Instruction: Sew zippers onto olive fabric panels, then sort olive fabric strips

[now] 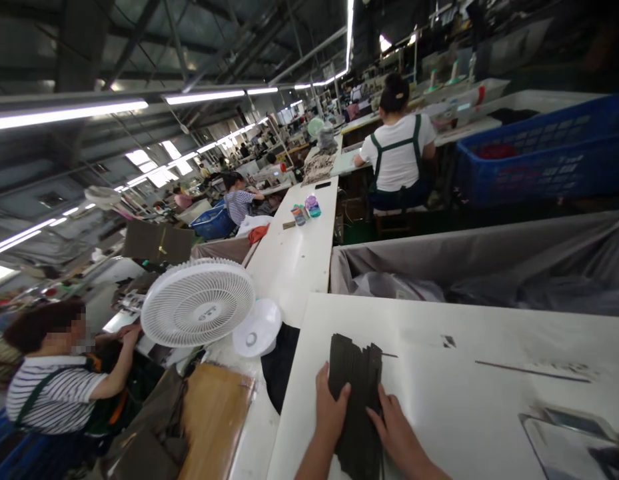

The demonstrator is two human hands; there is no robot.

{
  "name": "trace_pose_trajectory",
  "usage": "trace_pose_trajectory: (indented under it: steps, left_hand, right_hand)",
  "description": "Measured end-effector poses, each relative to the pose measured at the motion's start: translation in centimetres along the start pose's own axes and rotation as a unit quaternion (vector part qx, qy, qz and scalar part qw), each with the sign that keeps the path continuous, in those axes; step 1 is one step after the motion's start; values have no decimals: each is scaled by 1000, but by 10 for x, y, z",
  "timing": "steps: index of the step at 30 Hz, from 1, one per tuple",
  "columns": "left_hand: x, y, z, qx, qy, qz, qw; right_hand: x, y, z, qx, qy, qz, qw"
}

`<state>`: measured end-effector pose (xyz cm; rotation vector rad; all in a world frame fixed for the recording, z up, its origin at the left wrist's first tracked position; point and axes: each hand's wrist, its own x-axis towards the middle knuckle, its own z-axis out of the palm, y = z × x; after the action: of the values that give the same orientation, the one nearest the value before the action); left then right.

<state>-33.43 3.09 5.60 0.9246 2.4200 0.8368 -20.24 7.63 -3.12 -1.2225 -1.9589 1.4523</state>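
A stack of dark olive-grey fabric pieces (356,400) lies on the white table in front of me, its far edge uneven. My left hand (332,403) grips the stack's left side, thumb on top and fingers along the edge. On the opposite side, my right hand (396,427) holds the right edge between thumb and fingers. The undersides of the pieces and some fingertips are hidden.
A white fan (199,303) stands left of my table (439,373), by a black cloth (282,367). Beyond the table is a grey cloth-lined bin (479,250). Co-workers sit at left (59,380) and ahead (399,143). A blue basket (544,153) is at right.
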Motion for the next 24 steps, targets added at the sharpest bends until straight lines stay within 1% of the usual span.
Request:
trace_pose_trajectory:
  steps: [2,5,8,11,14,17,20,24]
  left_hand:
    - [23,-3,-6,23,17,-27,999]
    - [43,-9,-12,62,32,-69,995]
    - [51,-11,-10,93,33,-76,992]
    - [58,-8,-5,118,32,-79,989]
    - [64,-5,-5,136,42,-99,985]
    - [59,-6,-10,156,64,-144,975]
    - [42,-4,-12,180,78,-204,959]
    - [24,9,-12,192,61,-255,946]
  right_hand:
    - [24,-4,4,-13,15,-16,1000]
    - [47,-3,8,-32,28,-42,998]
    - [60,1,11,-51,24,-71,996]
    - [76,5,15,-69,15,-100,992]
    - [92,7,15,-90,6,-121,989]
    - [98,15,12,-118,8,-125,985]
    - [95,25,9,-151,12,-126,980]
    - [90,30,10,-192,-1,-132,972]
